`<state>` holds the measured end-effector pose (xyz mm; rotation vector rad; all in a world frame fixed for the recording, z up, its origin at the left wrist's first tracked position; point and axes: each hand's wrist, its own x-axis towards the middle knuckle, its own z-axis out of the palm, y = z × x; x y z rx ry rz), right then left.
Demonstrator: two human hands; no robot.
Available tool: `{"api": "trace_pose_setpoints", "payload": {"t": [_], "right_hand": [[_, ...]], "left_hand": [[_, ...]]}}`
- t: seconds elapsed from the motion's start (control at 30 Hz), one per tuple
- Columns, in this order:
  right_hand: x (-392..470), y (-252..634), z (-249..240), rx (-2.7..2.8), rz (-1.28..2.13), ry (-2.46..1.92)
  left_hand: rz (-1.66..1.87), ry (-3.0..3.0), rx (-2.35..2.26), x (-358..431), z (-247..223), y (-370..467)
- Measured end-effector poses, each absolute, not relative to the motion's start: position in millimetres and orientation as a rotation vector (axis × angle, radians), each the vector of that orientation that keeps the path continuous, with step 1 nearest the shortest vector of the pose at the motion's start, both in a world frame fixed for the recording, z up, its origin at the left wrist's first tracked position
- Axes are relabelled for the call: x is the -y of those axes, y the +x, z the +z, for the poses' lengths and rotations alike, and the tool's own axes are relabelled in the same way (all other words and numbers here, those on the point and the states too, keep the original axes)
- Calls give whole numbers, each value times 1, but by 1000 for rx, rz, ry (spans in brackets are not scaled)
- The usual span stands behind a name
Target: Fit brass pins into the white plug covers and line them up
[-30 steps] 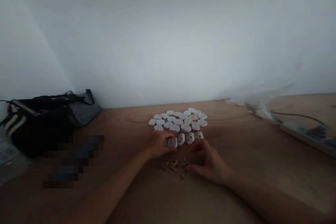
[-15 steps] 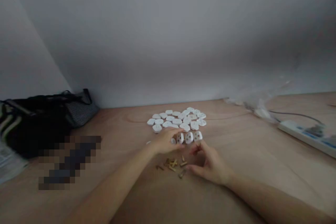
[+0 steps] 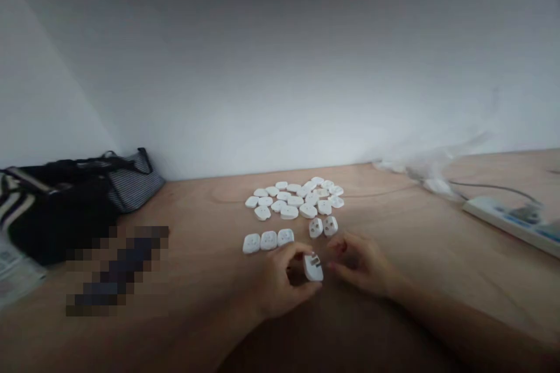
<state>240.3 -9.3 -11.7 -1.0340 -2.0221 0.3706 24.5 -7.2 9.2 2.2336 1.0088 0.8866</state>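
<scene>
My left hand (image 3: 282, 285) pinches a white plug piece (image 3: 311, 271) between thumb and fingers, with metal prongs (image 3: 315, 259) standing up from its face. Close by on the right, my right hand (image 3: 363, 262) has its thumb and forefinger apart, with nothing visible between them. Just beyond the hands stand two white plug pieces with holes (image 3: 322, 227). A row of three flatter white pieces (image 3: 268, 240) lies to the left, partly behind my left hand. The brass pins on the table are hidden from sight now.
Many white plastic pieces (image 3: 295, 200) lie in a loose cluster towards the wall. A black bag (image 3: 65, 204) sits at the left, near a blurred-out dark object (image 3: 120, 271). On the right are a power strip (image 3: 503, 218), its cable and clear plastic wrap (image 3: 433, 175).
My left hand has taken one holed plug piece from the group of three and drawn it nearer, uncovering the left row. My right hand has shifted slightly up and right, off the brass pins.
</scene>
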Motion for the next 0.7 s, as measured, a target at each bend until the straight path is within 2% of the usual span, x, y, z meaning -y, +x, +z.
{"api": "trace_pose_setpoints", "payload": {"t": [0.27,0.4,0.7], "right_hand": [[9,241,-10,2111,320,-868],[11,240,-10,2196,271,-755],[15,238,-12,2071,291,-813]], "left_hand": [[1011,2368,-1048,5,5,22],[1065,2456,-872,6,8,23],[1141,2448,-846,3,7,23]]}}
